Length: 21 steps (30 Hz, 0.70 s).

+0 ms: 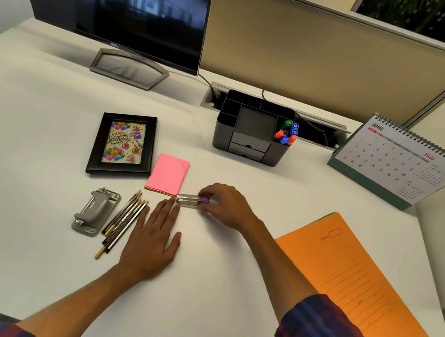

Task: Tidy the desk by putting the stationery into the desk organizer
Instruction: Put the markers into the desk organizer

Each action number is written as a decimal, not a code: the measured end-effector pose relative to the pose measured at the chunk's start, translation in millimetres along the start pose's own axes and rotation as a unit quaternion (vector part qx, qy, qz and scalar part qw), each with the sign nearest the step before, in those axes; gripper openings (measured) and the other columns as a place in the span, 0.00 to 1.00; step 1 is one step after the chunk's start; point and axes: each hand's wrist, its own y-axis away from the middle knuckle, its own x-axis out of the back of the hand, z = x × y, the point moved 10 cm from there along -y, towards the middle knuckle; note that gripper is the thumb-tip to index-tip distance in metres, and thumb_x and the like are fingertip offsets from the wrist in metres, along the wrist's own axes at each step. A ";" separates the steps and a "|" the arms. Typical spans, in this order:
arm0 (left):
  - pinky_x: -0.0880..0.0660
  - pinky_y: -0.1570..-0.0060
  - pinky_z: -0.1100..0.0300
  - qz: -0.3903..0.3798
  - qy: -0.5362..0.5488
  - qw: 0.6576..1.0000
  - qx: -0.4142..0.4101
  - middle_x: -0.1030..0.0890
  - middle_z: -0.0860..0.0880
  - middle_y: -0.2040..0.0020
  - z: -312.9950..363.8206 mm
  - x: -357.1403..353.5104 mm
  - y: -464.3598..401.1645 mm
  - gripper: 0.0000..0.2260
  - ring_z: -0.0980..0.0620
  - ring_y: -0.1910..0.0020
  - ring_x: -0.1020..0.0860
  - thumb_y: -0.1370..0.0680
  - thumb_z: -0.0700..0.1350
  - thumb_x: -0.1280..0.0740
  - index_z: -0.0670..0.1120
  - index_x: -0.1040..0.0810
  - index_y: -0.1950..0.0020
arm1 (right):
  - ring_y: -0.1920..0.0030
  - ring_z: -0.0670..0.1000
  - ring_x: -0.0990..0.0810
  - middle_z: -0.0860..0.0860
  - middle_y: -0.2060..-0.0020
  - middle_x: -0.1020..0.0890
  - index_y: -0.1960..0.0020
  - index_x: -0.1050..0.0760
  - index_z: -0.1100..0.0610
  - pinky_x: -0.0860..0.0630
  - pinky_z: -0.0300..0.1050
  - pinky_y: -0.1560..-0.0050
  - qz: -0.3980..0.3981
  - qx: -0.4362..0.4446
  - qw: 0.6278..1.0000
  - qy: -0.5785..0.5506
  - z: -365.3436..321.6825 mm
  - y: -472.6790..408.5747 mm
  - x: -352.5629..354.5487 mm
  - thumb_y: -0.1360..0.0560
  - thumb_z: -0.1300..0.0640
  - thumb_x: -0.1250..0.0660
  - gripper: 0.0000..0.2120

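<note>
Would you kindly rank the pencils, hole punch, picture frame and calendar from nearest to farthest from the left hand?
From the left hand:
1. Pencils, just beside it on its left.
2. Hole punch, beyond the pencils.
3. Picture frame, farther back, left.
4. Calendar, far right.

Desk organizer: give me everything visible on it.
The desk organizer is a dark grey, plastic-looking box standing upright at the back of the desk, in front of the cable slot. The top has several open compartments around a flat square centre; two small drawers sit closed in front. Its right compartment holds capped markers in green, blue and orange. No hand touches it.
</note>
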 end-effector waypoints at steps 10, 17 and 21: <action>0.52 0.25 0.48 0.007 0.005 1.000 -0.001 0.43 0.46 0.21 0.5 0.4 0.8 0.29 0.50 0.23 0.46 0.20 0.55 0.49 0.45 0.44 0.21 | 0.55 0.49 0.18 0.50 0.53 0.17 0.47 0.20 0.57 0.20 0.40 0.52 0.179 -0.015 0.951 -0.250 3.1 -5.0 73.8 0.29 0.56 0.24 0.13; 0.53 0.25 0.48 0.006 0.011 1.000 0.001 0.44 0.47 0.21 -0.4 -2.0 0.6 0.29 0.49 0.22 0.45 0.20 0.55 0.49 0.46 0.44 0.21 | 0.55 0.47 0.18 0.50 0.57 0.18 0.51 0.24 0.59 0.21 0.36 0.53 0.408 0.003 0.879 -0.247 0.3 -7.8 170.3 0.31 0.56 0.23 0.14; 0.55 0.24 0.49 0.001 0.006 1.000 0.004 0.47 0.48 0.20 -1.1 -3.1 0.9 0.29 0.51 0.22 0.49 0.20 0.55 0.51 0.47 0.47 0.20 | 0.55 0.47 0.19 0.50 0.57 0.17 0.50 0.24 0.57 0.22 0.35 0.55 0.442 -0.013 0.880 -0.172 1.5 -22.8 194.3 0.30 0.55 0.24 0.14</action>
